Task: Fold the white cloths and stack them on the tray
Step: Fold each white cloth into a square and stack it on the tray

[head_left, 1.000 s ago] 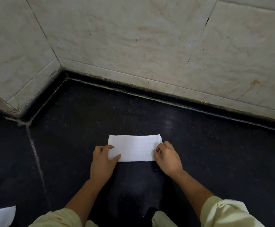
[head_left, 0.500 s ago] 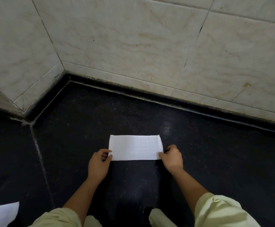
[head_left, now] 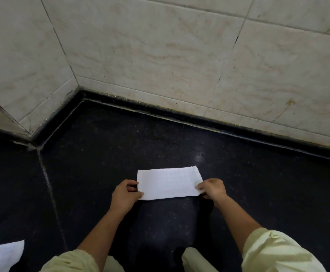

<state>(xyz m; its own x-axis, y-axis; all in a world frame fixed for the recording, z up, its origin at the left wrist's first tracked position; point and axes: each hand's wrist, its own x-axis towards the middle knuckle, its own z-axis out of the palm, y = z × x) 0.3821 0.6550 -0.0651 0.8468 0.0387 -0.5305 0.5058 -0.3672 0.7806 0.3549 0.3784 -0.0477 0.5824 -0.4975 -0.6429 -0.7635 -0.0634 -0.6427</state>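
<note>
A white cloth (head_left: 169, 182), folded into a long rectangle, lies flat on the black stone counter (head_left: 121, 154) in front of me. My left hand (head_left: 123, 195) pinches its near left corner between thumb and fingers. My right hand (head_left: 211, 188) pinches the near right corner the same way. Another white cloth (head_left: 1, 254) shows partly at the bottom left edge of the view. No tray is in view.
Cream marbled tile walls (head_left: 160, 55) close the counter at the back and the left, meeting in a corner at the far left. A pale seam (head_left: 50, 193) runs across the counter left of my hands. Pale yellow sleeves cover my forearms.
Both hands slid outward from resting on the cloth's near edge to its two near corners, which they now pinch. The cloth lies in the same place.
</note>
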